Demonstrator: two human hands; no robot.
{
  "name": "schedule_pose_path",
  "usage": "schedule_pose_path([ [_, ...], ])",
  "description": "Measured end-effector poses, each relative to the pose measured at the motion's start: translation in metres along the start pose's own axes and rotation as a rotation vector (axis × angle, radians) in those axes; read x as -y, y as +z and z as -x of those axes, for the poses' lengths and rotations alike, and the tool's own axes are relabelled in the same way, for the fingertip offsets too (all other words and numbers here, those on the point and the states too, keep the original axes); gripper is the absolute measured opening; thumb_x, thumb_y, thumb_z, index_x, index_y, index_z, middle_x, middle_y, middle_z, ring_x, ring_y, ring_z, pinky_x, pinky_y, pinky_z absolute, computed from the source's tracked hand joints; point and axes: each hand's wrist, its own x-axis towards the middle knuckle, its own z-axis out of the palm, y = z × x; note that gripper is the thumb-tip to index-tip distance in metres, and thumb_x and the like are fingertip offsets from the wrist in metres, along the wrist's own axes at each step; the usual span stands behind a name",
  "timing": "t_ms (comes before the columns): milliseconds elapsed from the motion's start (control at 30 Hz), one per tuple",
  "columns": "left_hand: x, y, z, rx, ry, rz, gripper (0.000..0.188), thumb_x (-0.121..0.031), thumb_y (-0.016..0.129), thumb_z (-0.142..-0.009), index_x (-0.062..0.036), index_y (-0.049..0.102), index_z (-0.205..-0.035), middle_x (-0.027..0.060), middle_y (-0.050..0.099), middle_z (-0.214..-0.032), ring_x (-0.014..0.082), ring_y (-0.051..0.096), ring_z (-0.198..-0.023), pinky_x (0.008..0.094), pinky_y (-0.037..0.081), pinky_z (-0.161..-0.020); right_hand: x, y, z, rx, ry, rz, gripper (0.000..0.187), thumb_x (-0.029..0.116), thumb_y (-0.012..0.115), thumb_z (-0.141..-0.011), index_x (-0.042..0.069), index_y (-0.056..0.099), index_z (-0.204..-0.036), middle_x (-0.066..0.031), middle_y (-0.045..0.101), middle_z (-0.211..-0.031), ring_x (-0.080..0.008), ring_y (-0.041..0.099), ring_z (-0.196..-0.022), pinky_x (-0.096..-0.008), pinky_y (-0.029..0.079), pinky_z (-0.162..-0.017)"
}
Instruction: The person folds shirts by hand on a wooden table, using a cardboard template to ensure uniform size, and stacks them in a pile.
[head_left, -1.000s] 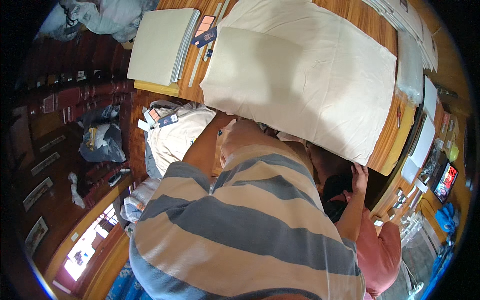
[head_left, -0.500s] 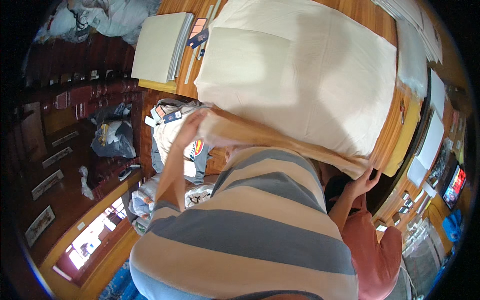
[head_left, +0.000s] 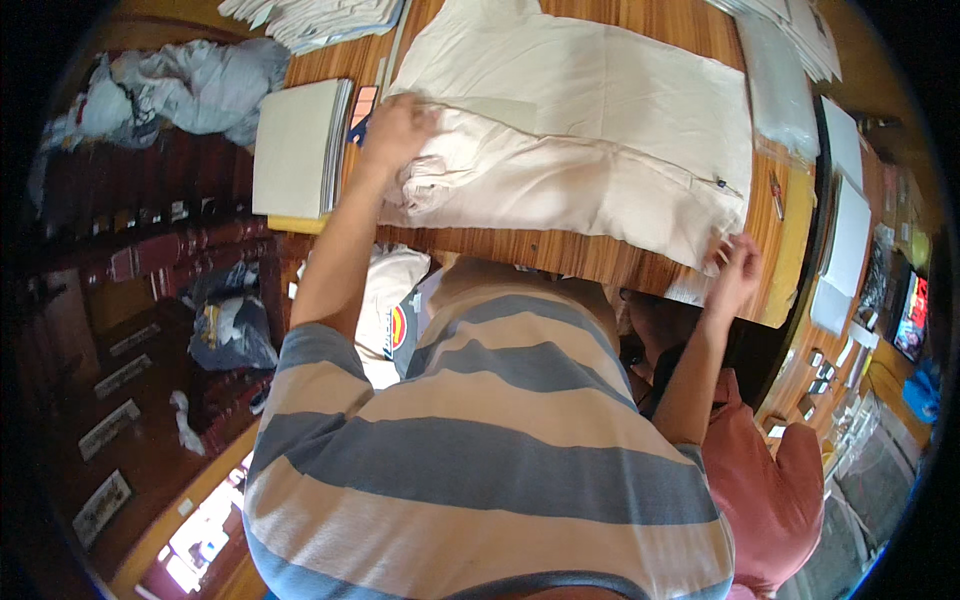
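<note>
A cream cloth garment (head_left: 640,85), which looks like a shirt, lies spread on the wooden table in front of me. Its near side is folded over toward the far side, and a flat pale board (head_left: 505,110) partly shows beneath the folded layer. At the left end, my left hand (head_left: 400,132) is closed on the fabric, its fingers partly hidden, with a bunched part of the garment just below. My right hand (head_left: 738,268) is by the near right corner, slightly blurred, with fingers apart at the cloth's edge. A small dark tag (head_left: 721,183) shows on the folded layer.
A stack of pale boards (head_left: 295,150) stands left of the garment. Clear plastic bags (head_left: 775,85) and a small red-handled tool (head_left: 777,195) lie to the right. Another garment (head_left: 395,290) with dark tags hangs below the table's near edge. A person in red (head_left: 765,490) is behind me.
The garment's near edge has been carried from close to my body over onto the table and folded across. Both hands have moved away from me, and my right hand's fingers have spread.
</note>
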Motion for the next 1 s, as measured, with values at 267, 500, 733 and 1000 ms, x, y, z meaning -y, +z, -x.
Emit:
schedule_pose_path([
  [267, -0.057, 0.083, -0.012, -0.022, 0.593, 0.208, 0.044, -0.006, 0.060, -0.096, 0.0009, 0.058, -0.139, 0.0215, 0.060, -0.144, 0.0405, 0.053, -0.137, 0.0471, 0.042, -0.118, 0.040, 0.247, 0.067, 0.779, -0.756, 0.633, 0.023, 0.014, 0.077, -0.086, 0.006, 0.076, -0.108, -0.0141, 0.073, -0.112, -0.0363, 0.068, -0.108, -0.0451, 0.056, -0.095],
  [500, -0.076, 0.080, -0.015, -0.074, 0.426, 0.341, 0.034, -0.011, 0.072, -0.091, -0.0005, 0.062, -0.123, 0.0187, 0.068, -0.126, 0.0392, 0.064, -0.116, 0.0474, 0.050, -0.103, 0.014, 0.324, 0.031, 0.719, -0.809, 0.882, 0.023, 0.026, 0.077, -0.087, 0.008, 0.074, -0.102, -0.0132, 0.070, -0.106, -0.0342, 0.067, -0.108, -0.0450, 0.054, -0.096],
  [733, -0.067, 0.097, -0.038, -0.223, 0.477, 0.252, 0.028, -0.024, 0.084, -0.086, -0.0052, 0.072, -0.103, 0.0088, 0.076, -0.099, 0.0315, 0.068, -0.097, 0.0449, 0.053, -0.091, 0.023, 0.241, 0.001, 0.843, -0.872, 0.817, 0.037, 0.038, 0.075, -0.091, 0.005, 0.072, -0.109, -0.0194, 0.072, -0.119, -0.0397, 0.066, -0.116, -0.0483, 0.050, -0.106],
  [1000, -0.065, 0.098, -0.047, -0.235, 0.560, 0.268, 0.025, -0.022, 0.086, -0.082, -0.0085, 0.073, -0.099, 0.0063, 0.076, -0.100, 0.0290, 0.068, -0.094, 0.0430, 0.052, -0.086, 0.014, 0.014, -0.130, 0.384, -0.138, 0.880, 0.026, 0.023, 0.080, -0.091, 0.000, 0.074, -0.101, -0.0157, 0.075, -0.085, -0.0291, 0.072, -0.081, -0.0407, 0.057, -0.077],
])
